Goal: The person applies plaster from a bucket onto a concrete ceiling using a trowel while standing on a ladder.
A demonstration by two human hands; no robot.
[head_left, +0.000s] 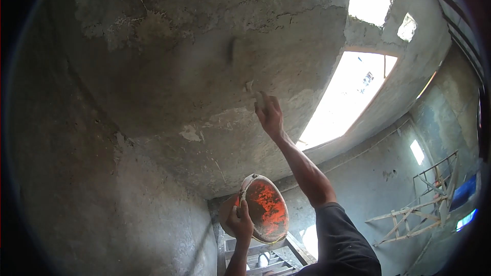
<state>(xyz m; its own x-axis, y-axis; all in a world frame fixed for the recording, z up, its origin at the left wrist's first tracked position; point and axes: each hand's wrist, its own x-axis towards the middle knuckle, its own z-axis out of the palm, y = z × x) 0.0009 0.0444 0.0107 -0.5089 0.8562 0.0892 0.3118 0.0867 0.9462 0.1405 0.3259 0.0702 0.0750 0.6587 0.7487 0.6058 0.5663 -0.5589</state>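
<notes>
A round orange bucket (266, 207), smeared with grey inside, is tilted with its mouth toward the camera at the lower middle. My left hand (239, 222) grips it at its left rim. Above and to the right, my right hand (268, 112) reaches up to the rough grey plastered wall (204, 87). Its fingers are closed round a small pale object that touches or nearly touches the wall; what it is cannot be made out. A light patch of material lies on the wall just above the fingers.
A bright doorway opening (348, 97) and a square opening (369, 0) are at the right. Wooden or metal framework (419, 214) stands at the lower right. Slatted rungs (271, 263) lie below the bucket. Another wall (153, 209) rises at the left.
</notes>
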